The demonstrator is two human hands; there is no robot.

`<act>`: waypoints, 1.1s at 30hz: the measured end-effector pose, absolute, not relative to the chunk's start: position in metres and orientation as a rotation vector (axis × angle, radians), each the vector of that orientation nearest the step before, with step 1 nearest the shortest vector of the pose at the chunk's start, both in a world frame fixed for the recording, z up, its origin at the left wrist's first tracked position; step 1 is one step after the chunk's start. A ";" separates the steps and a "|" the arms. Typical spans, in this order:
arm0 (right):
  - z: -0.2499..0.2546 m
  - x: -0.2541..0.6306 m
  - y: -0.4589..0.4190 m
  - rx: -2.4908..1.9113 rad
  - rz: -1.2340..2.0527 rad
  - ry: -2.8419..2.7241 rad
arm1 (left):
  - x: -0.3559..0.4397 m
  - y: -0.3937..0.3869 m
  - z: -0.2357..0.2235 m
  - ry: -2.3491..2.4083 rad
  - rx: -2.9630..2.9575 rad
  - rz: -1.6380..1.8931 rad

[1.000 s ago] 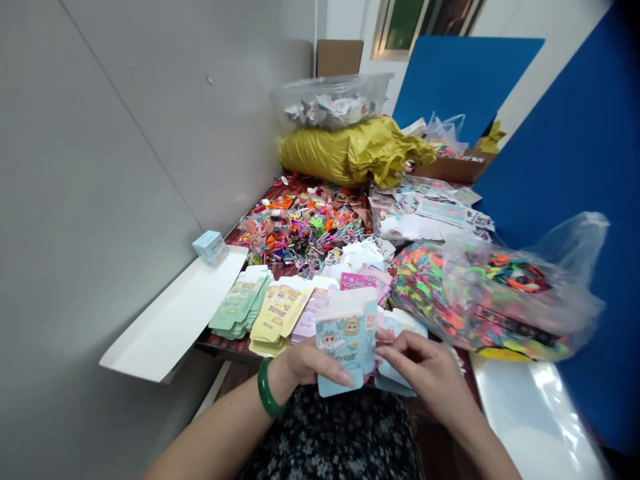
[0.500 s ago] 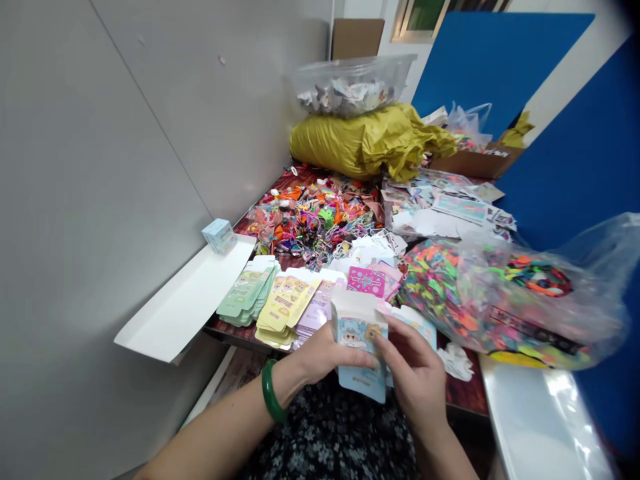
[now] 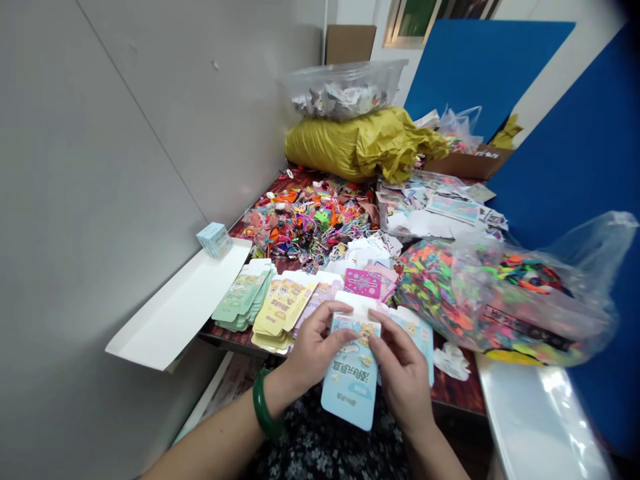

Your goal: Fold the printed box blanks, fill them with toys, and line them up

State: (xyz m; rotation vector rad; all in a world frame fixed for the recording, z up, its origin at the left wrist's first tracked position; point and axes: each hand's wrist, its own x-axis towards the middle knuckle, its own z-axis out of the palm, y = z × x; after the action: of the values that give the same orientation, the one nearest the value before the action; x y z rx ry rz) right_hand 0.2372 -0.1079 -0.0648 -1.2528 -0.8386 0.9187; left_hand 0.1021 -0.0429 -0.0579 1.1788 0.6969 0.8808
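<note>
Between my hands is a light blue cardboard box (image 3: 351, 380) with cartoon figures, its long front flap hanging down toward my lap. My left hand (image 3: 320, 343) grips its left side, thumb on the printed front. On the right edge, my right hand (image 3: 400, 363) pinches it with thumb and fingers near the top. Behind it on the table lie stacks of flat cartons: green (image 3: 243, 297), yellow (image 3: 281, 307), purple (image 3: 320, 297) and blue (image 3: 423, 333), the last partly hidden by my right hand. Pink cards (image 3: 363, 283) lie just beyond.
A white tray (image 3: 170, 313) juts past the table's left edge, with a small blue box (image 3: 215, 240) at its far end. Colourful trinkets (image 3: 310, 220) are heaped mid-table. A clear bag of bright pieces (image 3: 505, 293) sits right, a yellow sack (image 3: 345, 147) at the back.
The light blue box has turned so its front faces up, and its front flap now points downward. Both hands have shifted to grip its two sides near the top. The camera view moved slightly.
</note>
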 end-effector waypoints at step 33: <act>-0.034 0.245 -0.105 -1.411 1.026 -1.044 | 0.083 -0.034 -0.069 0.408 1.052 0.158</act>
State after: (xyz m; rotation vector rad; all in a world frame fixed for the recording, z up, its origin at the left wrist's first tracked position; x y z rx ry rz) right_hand 0.2450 -0.1046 -0.0343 -1.4110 -1.0442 1.0256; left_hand 0.0827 -0.0337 -0.0690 1.0520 0.4084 0.1582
